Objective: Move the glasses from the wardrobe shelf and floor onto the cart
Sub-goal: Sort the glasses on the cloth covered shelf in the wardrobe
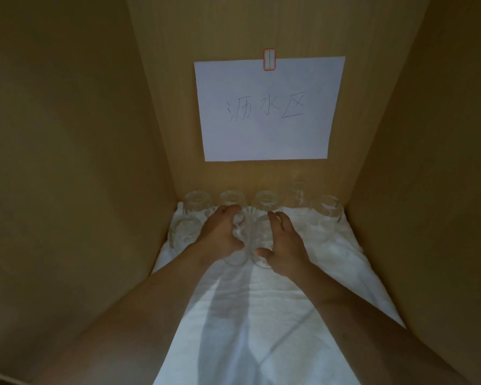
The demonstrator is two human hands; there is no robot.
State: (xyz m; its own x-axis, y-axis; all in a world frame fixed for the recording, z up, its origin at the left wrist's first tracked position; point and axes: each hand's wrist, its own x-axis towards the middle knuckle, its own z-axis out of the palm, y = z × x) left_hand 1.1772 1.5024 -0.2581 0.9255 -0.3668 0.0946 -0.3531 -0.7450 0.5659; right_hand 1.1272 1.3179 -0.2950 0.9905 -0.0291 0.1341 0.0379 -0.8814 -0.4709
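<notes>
Each hand grips one glass. The left hand (220,234) curls its fingers round the left glass (238,240), fingers over the far side and thumb near. The right hand (282,243) wraps the right glass (263,240) likewise, thumb against the near wall. The two glasses stand touching or nearly so, near the middle of the towel (250,315), just in front of the back row. Whether they have left the towel cannot be told.

The glasses appear to stand mouth down on the white towel, which fits the handwritten sheet (267,109) on the back panel marking a draining place. Gripping round the body, not the rim, suits wet, smooth glass.

The back row (261,202) runs along the towel's far edge against the back panel: several glasses side by side, one near the right far corner (328,208), one behind it faint and hard to make out. Another glass (182,232) stands at the towel's left edge, just beside the left hand.

The wardrobe's side panels close in left and right. The open way is straight back toward the person, over the bare near half of the towel. A lift before withdrawal is advisable, since the left wrist passes close to the left-edge glass. The cart is not in view.
</notes>
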